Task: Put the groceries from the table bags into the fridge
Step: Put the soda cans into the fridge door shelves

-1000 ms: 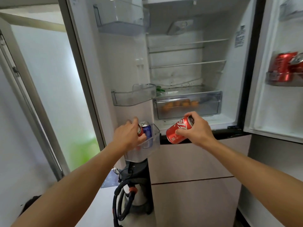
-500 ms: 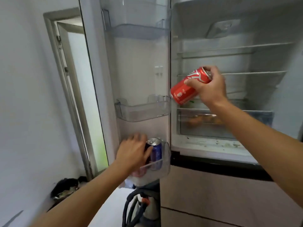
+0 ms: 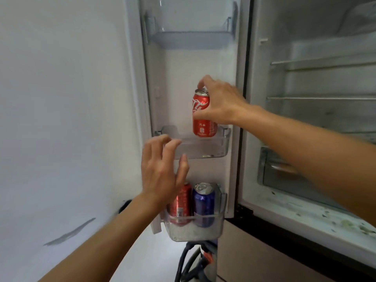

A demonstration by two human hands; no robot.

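A red can is gripped upright at centre frame by the right hand, with its base level with the rim of the clear middle shelf on the open fridge door. It appears not yet seated on the shelf floor. In the bottom bin, at lower centre, a second red can and a blue can are stood side by side. For the placement to be done well, the can would best be kept vertical, brought straight down behind the clear front wall until the base sits flat, and let go only then; a tilted release could leave it leaning against the wall. The right forearm is stretched in from the right edge of the frame, fingers hooked over the can's top and thumb laid across its side. The left hand, below and left of the can, is held empty with fingers spread and relaxed; whether the shelf is touched cannot be told
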